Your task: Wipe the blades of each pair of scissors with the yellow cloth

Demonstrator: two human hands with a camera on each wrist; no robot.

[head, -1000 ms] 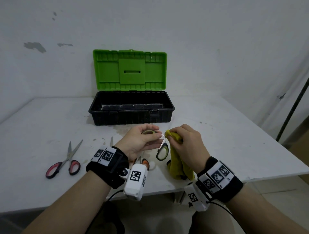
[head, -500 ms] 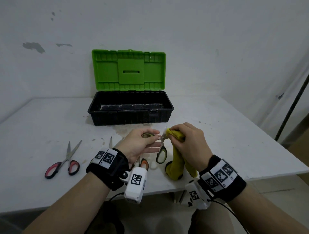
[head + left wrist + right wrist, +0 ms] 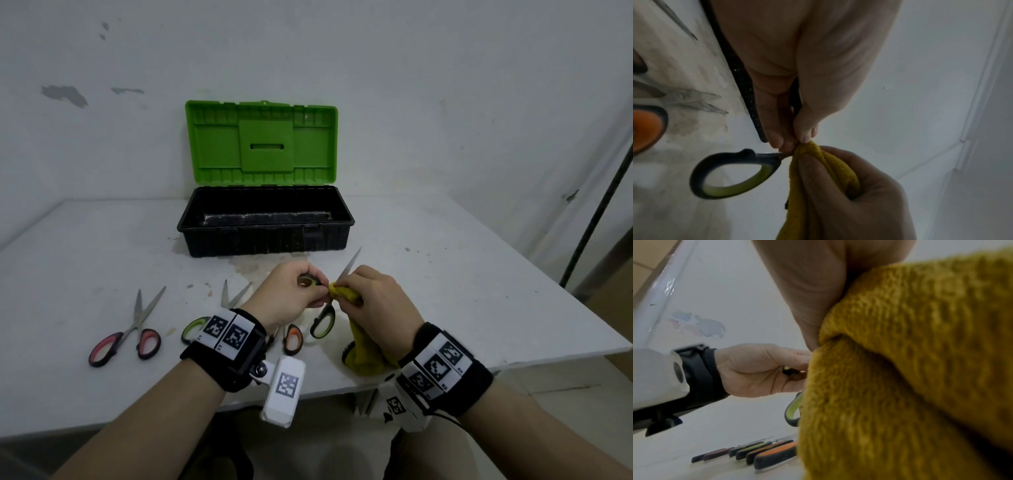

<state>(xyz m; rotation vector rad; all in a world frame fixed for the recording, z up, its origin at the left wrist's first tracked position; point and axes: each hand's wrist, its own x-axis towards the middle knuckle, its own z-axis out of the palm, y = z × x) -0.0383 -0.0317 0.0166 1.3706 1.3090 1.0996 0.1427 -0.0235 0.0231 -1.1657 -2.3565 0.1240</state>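
My left hand [image 3: 301, 294] grips one handle loop of the green-handled scissors [image 3: 322, 322] above the table; the other loop [image 3: 731, 175] hangs free. My right hand [image 3: 370, 301] pinches the yellow cloth [image 3: 363, 353] around the base of a blade, next to my left fingers. The bare blade tip [image 3: 350, 263] sticks out beyond my right hand toward the toolbox. In the right wrist view the yellow cloth [image 3: 910, 369] fills most of the picture and my left hand [image 3: 764, 369] shows beside it.
An open toolbox [image 3: 265, 222] with a green lid [image 3: 262, 142] stands at the back of the white table [image 3: 445, 291]. Red-handled scissors [image 3: 126, 334] lie at the left. Green-handled [image 3: 193, 330] and orange-handled scissors [image 3: 293, 339] lie under my left wrist. The table's front edge is close.
Both hands rose slightly and moved away from me. The cloth slid back toward the pivot, so the blade tip now shows beyond my right hand.
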